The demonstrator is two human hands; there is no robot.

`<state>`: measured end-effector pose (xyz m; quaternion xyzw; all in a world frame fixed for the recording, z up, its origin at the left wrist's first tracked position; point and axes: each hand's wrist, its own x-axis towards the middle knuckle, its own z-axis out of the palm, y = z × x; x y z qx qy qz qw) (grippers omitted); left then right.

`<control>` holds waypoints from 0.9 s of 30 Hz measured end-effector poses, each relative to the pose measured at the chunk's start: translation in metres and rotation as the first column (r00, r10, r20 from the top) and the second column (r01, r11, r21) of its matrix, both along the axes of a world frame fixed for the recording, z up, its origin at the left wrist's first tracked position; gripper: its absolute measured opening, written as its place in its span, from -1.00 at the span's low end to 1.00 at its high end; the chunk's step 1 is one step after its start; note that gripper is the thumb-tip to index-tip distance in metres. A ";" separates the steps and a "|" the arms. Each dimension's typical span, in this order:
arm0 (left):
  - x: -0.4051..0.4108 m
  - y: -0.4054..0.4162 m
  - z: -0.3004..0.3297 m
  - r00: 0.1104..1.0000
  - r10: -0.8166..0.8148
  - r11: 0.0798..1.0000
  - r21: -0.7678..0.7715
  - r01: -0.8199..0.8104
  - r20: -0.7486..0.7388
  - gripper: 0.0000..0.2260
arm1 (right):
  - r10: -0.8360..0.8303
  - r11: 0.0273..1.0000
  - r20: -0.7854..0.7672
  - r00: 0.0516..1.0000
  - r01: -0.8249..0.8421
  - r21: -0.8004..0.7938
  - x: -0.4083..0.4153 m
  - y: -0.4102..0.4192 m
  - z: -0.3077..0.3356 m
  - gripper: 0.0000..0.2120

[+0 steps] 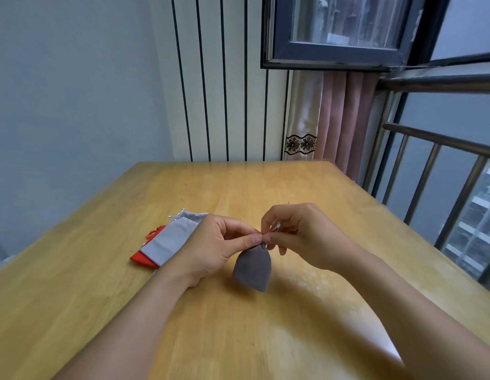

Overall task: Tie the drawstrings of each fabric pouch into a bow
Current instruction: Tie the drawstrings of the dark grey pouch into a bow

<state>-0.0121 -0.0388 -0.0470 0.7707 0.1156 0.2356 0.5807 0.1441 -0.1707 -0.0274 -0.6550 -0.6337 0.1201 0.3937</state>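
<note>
Both grips, left hand (216, 242) and right hand (298, 231), pinch the drawstrings (275, 227) of one dark grey pouch (253, 268); two light grey pouches (169, 239) and one red pouch (141, 257) lie on the tabletop (101, 283).

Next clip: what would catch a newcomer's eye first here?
Two hands meet mid-table, the left hand and right hand pinching the drawstrings at the neck of a dark grey pouch. Left of them, a light grey pouch lies over a red pouch on the wooden table.
</note>
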 end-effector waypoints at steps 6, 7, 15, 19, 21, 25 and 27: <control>-0.001 0.000 -0.001 1.000 -0.017 0.999 -0.040 0.016 -0.016 -0.78 | 0.076 0.991 -0.109 0.991 -0.087 -0.104 0.001 -0.003 0.001 -0.93; 0.000 -0.001 0.000 1.000 -0.013 0.996 -0.086 0.013 0.006 -0.78 | 0.097 0.989 -0.190 0.977 -0.115 -0.091 0.002 -0.003 0.001 -0.91; 0.000 -0.009 0.005 0.995 -0.019 0.878 -0.474 0.063 0.097 -0.93 | 0.220 0.971 -0.471 0.854 -0.238 0.022 -0.008 0.000 0.000 -0.92; 0.000 -0.007 0.007 0.995 -0.012 0.870 -0.490 0.059 0.098 -0.92 | 0.233 0.971 -0.520 0.822 -0.229 0.072 -0.010 0.004 -0.002 -0.92; 0.000 -0.007 0.007 0.996 -0.008 0.873 -0.485 0.053 0.094 -0.92 | 0.198 0.980 -0.462 0.865 -0.188 0.068 -0.010 0.005 -0.004 -0.91; 0.002 -0.006 0.002 0.996 -0.003 0.879 -0.476 0.044 0.086 -0.86 | 0.100 0.993 -0.216 0.971 -0.082 0.089 -0.011 0.005 -0.006 -0.91; 0.003 -0.005 0.001 0.996 0.003 0.888 -0.458 0.037 0.087 -0.80 | 0.057 0.994 -0.134 0.989 -0.043 0.104 -0.012 0.005 -0.006 -0.90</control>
